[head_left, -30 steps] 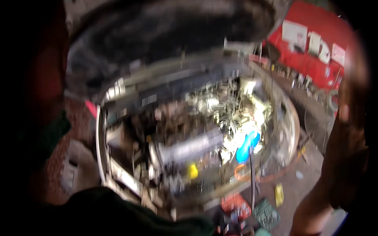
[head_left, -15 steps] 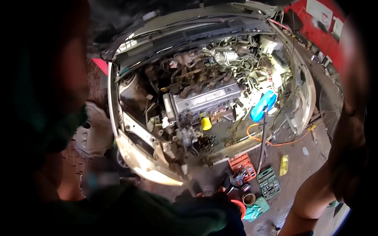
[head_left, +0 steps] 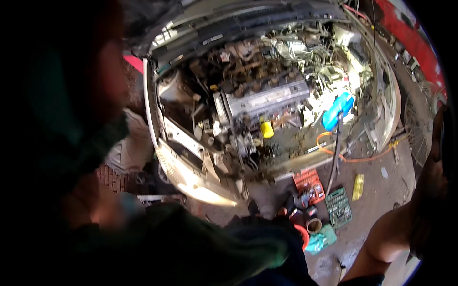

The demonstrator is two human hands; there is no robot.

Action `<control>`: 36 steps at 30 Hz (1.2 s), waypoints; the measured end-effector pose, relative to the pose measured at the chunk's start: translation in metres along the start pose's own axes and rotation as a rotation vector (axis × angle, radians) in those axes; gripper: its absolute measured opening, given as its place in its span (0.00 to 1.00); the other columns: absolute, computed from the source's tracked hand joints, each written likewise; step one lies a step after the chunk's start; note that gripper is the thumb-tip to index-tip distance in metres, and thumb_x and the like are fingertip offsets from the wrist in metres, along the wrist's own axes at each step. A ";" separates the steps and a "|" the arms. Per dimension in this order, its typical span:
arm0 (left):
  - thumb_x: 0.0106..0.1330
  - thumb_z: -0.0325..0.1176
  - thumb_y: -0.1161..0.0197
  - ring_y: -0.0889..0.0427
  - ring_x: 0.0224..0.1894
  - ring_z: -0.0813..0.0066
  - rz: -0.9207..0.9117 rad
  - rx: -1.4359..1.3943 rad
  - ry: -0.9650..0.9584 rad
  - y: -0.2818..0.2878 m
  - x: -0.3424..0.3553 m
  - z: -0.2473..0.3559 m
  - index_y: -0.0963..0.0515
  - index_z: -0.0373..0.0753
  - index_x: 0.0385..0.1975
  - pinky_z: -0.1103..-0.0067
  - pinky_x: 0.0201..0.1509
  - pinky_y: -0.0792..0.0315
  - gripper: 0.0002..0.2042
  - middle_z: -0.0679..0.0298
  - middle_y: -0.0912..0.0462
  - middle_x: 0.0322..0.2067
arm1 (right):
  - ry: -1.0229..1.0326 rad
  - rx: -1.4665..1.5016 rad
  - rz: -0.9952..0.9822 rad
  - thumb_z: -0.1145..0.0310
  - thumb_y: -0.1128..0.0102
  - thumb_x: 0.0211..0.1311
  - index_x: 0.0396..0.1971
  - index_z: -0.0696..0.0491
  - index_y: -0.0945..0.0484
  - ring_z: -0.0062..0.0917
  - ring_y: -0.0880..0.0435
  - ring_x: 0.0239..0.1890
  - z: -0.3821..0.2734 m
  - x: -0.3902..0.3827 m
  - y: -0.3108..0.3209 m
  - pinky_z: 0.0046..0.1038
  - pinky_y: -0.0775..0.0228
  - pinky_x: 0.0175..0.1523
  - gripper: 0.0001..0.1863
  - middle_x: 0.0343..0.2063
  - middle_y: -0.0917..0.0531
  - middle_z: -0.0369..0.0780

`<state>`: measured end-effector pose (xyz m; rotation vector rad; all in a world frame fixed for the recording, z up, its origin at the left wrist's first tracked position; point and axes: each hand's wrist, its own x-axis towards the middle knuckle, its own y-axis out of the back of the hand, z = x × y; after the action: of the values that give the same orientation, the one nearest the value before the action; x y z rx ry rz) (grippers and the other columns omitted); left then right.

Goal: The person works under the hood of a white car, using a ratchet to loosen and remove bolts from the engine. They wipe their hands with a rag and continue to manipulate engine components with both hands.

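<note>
My bare right arm (head_left: 389, 238) is bent and raised along the right edge, and my right hand (head_left: 433, 155) is in deep shadow there with its fingers hidden. At the left edge my left hand (head_left: 112, 78) is a blurred, dark patch close to the camera, its fingers impossible to make out. Dark green cloth (head_left: 191, 238) covers much of the lower left. Ahead lies an open car engine bay with a grey engine cover (head_left: 267, 99). A yellow cylindrical part (head_left: 266, 129) sits on the engine's near side. Neither hand visibly touches the engine.
A blue-topped stand (head_left: 338, 112) leans by the bay's right side, near an orange cord (head_left: 358, 160). On the floor lie a red tool case (head_left: 309, 181), a green socket case (head_left: 339, 209), a yellow packet (head_left: 358, 187) and a teal bag (head_left: 322, 239). A fan (head_left: 417, 128) stands at right.
My view has shifted, so the car and tool cases now appear further right and higher. Both arms stay raised at the edges.
</note>
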<state>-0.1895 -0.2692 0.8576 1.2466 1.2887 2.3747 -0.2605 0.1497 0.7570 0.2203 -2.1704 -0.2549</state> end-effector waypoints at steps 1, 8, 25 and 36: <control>0.61 0.44 0.20 0.18 0.44 0.72 0.033 -0.097 -0.076 -0.023 0.013 -0.031 0.29 0.27 0.68 0.78 0.48 0.24 0.40 0.54 0.18 0.54 | -0.002 -0.121 0.017 0.59 0.32 0.71 0.69 0.61 0.29 0.20 0.23 0.49 -0.010 -0.001 0.017 0.22 0.35 0.51 0.33 0.53 0.17 0.38; 0.60 0.43 0.20 0.18 0.44 0.73 0.077 -0.077 0.081 -0.017 0.002 -0.034 0.30 0.26 0.70 0.79 0.48 0.24 0.42 0.53 0.18 0.55 | -0.389 -0.010 0.188 0.58 0.31 0.71 0.71 0.61 0.29 0.20 0.22 0.50 0.043 -0.065 0.028 0.22 0.35 0.52 0.35 0.55 0.17 0.38; 0.69 0.29 0.27 0.16 0.40 0.68 -0.041 -0.276 0.872 -0.256 -0.169 -0.073 0.18 0.36 0.49 0.72 0.44 0.22 0.12 0.59 0.15 0.37 | -1.307 0.125 -0.348 0.56 0.28 0.69 0.55 0.57 0.18 0.36 0.10 0.49 0.144 -0.314 -0.146 0.36 0.20 0.55 0.24 0.45 0.10 0.48; 0.68 0.21 0.41 0.17 0.51 0.46 -0.011 0.409 0.674 -0.195 -0.189 -0.240 0.17 0.36 0.49 0.61 0.58 0.24 0.13 0.51 0.15 0.45 | -1.033 -0.111 -0.617 0.53 0.28 0.67 0.56 0.56 0.20 0.46 0.11 0.49 0.220 -0.275 -0.167 0.42 0.20 0.54 0.26 0.46 0.11 0.50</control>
<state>-0.2900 -0.3907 0.5309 0.4811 2.0330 2.7214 -0.2738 0.0802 0.3740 0.8427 -3.0229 -1.0141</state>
